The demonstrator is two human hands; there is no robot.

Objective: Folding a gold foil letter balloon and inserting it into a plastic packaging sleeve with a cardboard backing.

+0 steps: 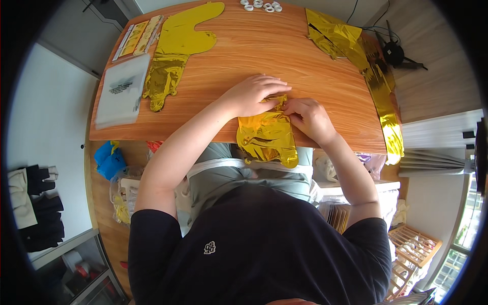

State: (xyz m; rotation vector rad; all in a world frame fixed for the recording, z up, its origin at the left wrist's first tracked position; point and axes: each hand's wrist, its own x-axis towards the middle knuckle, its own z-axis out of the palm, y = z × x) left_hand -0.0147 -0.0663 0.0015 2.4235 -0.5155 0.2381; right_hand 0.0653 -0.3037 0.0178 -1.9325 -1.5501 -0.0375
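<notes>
A flat gold foil balloon (269, 134), shiny and creased, lies at the near edge of the table, its lower end hanging over toward my lap. My left hand (254, 95) reaches across its far end, with the fingers stretched to the right and the thumb on the foil, so that part of the balloon sits between them. At the right edge of the same end, my right hand (309, 118) pinches the foil with curled fingers. The fingertips partly hide the foil where both hands meet.
Another gold foil balloon (183, 35) lies flat at the far left, beside a clear plastic bag (122, 91) and a flat packet (138, 36). More gold foil (338, 35) runs down the right edge. Several white rings (268, 7) sit at the far edge, and a black stand (394, 52) is at the right.
</notes>
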